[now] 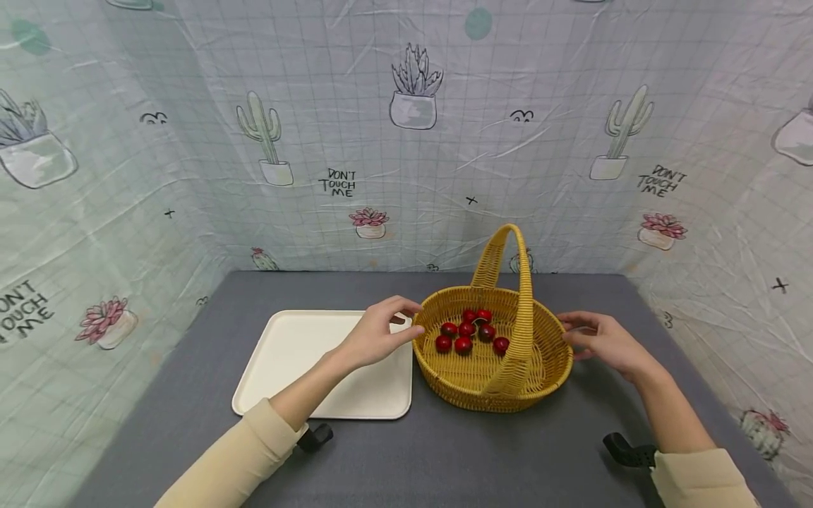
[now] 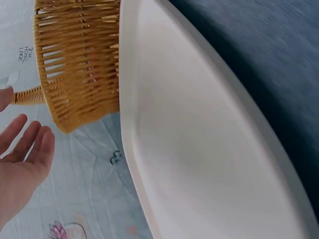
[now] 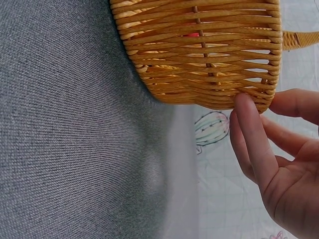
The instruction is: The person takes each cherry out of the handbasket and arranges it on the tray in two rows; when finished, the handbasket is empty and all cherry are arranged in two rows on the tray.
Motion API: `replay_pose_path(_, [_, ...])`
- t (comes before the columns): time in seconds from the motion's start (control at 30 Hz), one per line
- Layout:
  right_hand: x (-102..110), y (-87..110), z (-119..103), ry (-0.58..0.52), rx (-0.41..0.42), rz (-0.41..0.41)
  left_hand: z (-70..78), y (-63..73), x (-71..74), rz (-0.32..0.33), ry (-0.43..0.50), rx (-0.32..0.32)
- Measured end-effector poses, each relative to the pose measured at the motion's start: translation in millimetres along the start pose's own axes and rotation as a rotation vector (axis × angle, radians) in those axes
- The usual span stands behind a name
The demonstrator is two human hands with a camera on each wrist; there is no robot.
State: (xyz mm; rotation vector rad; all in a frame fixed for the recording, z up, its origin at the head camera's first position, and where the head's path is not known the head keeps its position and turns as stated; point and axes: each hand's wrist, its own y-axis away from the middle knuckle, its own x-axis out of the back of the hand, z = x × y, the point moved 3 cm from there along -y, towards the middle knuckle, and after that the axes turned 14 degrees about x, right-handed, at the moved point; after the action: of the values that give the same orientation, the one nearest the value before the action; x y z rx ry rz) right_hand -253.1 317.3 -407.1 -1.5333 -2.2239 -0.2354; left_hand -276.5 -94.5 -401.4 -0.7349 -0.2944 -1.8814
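Note:
A yellow wicker basket (image 1: 470, 401) with a tall arched handle (image 1: 524, 310) stands upright on the table. Several dark red cherries (image 1: 463, 345) lie inside it, mostly left of the handle. My left hand (image 1: 377, 337) is at the basket's left rim, thumb and fingers spread; in the left wrist view the fingers (image 2: 46, 147) stand apart from the wicker. At the right rim is my right hand (image 1: 603, 343), its fingers loosely bent. One fingertip (image 3: 244, 103) appears to touch the outer wall in the right wrist view, and neither hand is clearly gripping the basket.
A shallow cream tray (image 1: 311, 339) with rounded corners lies left of the basket, partly under my left forearm. The table (image 1: 432, 458) has a dark grey cloth surface. Pale curtains (image 1: 470, 155) printed with cacti surround its back and sides.

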Motion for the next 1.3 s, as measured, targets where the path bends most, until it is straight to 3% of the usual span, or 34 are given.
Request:
replay_pose_path(0.2, [1.6, 1.1, -1.1, 0.001, 0.01, 0.005, 9.2, -8.8, -10.5, -0.051, 0.096, -0.01])
replay_pose_path(0.67, [1.3, -0.5, 1.5, -0.065, -0.039, 0.007, 25.2, -30.2, -33.9, -0.09, 0.034, 0.051])
replay_pose_path(0.9, [4.5, -1.4, 13.5, -0.14, -0.076, -0.002, 29.2, -38.9, -44.3, -0.071, -0.007, 0.135])
replay_pose_path(1.3, [7.1, -1.7, 18.7, -0.208, -0.066, -0.008, 36.6, -45.9, -55.7, -0.049, -0.064, 0.29])
